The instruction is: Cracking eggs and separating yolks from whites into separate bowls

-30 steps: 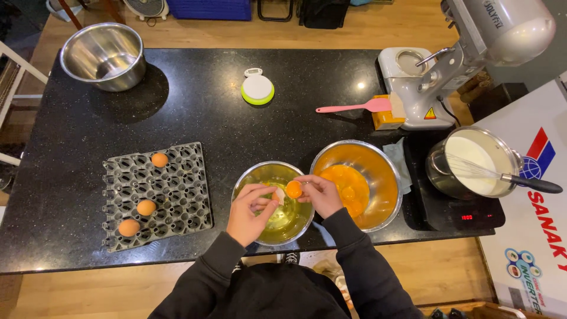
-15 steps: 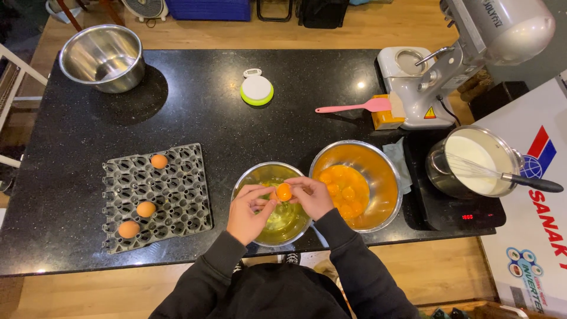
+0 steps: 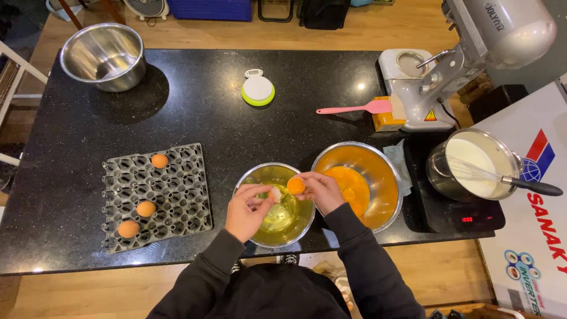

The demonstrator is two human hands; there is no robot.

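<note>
Both hands (image 3: 283,204) over steel bowl (image 3: 255,176), right holding yolk (image 3: 296,185), left holding eggshell (image 3: 274,194)

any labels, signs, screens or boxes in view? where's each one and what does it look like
Warning sticker: mixer base, yellow triangle.
Red display: front of the black hob, right of the bowls, small glowing digits.
White box: far right, beside the counter, red and blue emblem, red lettering.
Timer: counter middle, round, white with green rim, small grey screen on top.

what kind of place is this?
Likely a baking kitchen, home or small shop. A stand mixer sits on the black stone counter, beside a pot of white liquid on a burner, an egg tray and metal bowls.
</note>
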